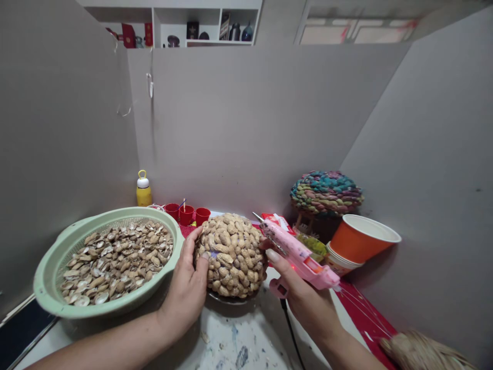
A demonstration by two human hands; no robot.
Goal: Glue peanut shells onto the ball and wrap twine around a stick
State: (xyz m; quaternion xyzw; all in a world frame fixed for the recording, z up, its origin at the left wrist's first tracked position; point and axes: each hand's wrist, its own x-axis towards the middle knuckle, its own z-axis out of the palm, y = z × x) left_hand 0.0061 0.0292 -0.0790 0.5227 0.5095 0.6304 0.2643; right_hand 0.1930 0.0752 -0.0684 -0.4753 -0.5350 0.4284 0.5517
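Observation:
A round ball covered in peanut shells [234, 252] rests on a dark dish [233, 299] in front of me. Patches of purple show between some shells. My left hand [188, 280] is curved against the ball's left side, its thumb on the front. In my right hand [296, 288] is a pink hot glue gun [298, 252], its metal nozzle pointing up and left above the ball's right edge. Fingers of that hand reach the ball's right side. A black cord hangs from the glue gun. Left of the ball stands a green colander [50, 288] of loose peanut shell halves.
Behind the ball are red cups [187, 215] and a yellow bottle [144, 195]. At right stand an orange paper bucket [360, 239] and a multicoloured braided object [326, 193]. Grey partitions [239, 128] enclose the paint-stained table [231, 344]. A dried, straw-like bundle [421, 349] lies bottom right.

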